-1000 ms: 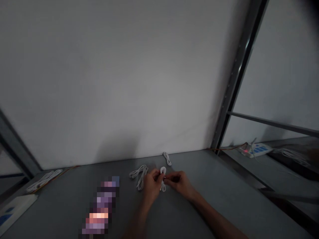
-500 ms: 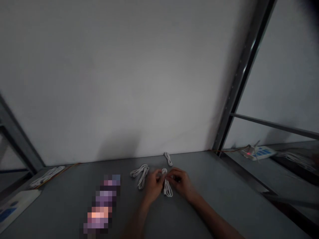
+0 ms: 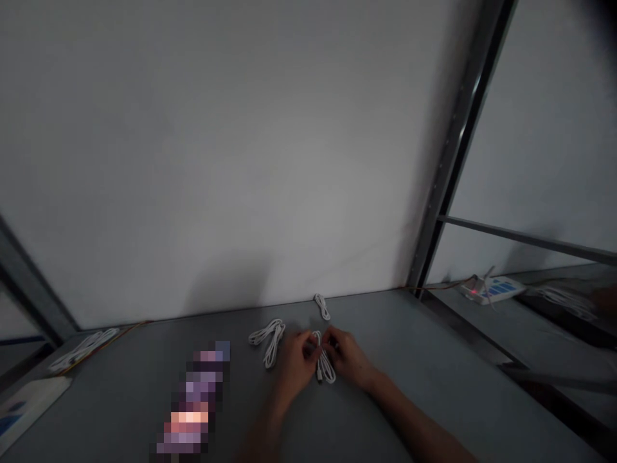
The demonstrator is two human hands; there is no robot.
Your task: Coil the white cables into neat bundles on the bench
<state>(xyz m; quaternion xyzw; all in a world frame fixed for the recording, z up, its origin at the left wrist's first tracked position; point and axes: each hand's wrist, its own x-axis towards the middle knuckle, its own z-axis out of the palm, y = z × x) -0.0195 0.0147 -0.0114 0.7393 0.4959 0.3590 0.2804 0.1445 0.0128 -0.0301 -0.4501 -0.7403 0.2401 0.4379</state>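
Between my hands is a white cable (image 3: 326,368), folded into a narrow bundle over the grey tabletop, its plug end toward me. My left hand (image 3: 299,355) pinches the middle of the bundle from the left, fingers curled. From the right, my right hand (image 3: 348,355) closes thumb and fingers at the same middle part. A tie there, if any, is too small to make out. Left of my left hand lies another folded white cable (image 3: 270,341), bent in a V. A smaller white cable bundle (image 3: 322,307) rests beyond my hands near the wall.
A pixelated object (image 3: 195,402) lies on the grey tabletop (image 3: 120,386) at left. Further left are a white cable bundle (image 3: 84,350) and a white power strip (image 3: 31,411). Metal posts (image 3: 448,173) frame the wall. Another power strip (image 3: 491,289) with a red light sits right.
My fingers have shifted slightly at the cable's middle, and my right hand's fingers are more curled. The view has tilted a little. The other cables stay in place.
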